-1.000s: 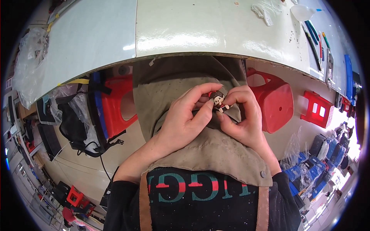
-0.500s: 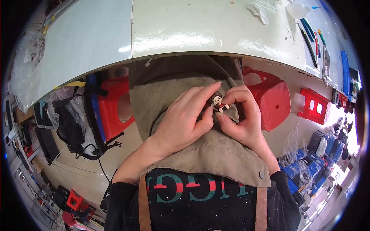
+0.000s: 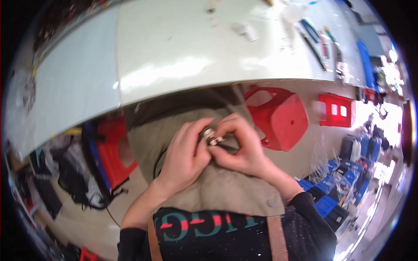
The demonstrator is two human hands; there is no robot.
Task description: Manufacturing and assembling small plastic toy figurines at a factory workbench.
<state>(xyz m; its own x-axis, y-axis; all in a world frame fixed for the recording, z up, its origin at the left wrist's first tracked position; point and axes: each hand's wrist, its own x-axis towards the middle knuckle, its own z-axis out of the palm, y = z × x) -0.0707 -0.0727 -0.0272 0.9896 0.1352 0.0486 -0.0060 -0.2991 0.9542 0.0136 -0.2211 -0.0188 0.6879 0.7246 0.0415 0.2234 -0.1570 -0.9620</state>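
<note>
A small figurine (image 3: 212, 136) with a dark brown head, a pale face and a touch of red on its body is held between my two hands above my lap. My left hand (image 3: 183, 153) grips it from the left, thumb and forefinger closed at its side. From the right, my right hand (image 3: 242, 145) pinches its other side, forefinger bent over and thumb below. Motion blur hides the figurine's finer details. Under both hands spreads my olive-brown apron (image 3: 174, 119).
A pale glossy table (image 3: 217, 48) lies beyond my lap. At its right are long-handled tools (image 3: 311, 43) and a white round item (image 3: 294, 13); a crumpled white scrap (image 3: 246, 31) lies nearer. Red stools (image 3: 287, 117) stand under the edge; blue bins (image 3: 333, 187) sit at right.
The whole view has shifted and blurred, showing more of the table's far side. My hands and the figurine appear farther left and lower, the grip much the same.
</note>
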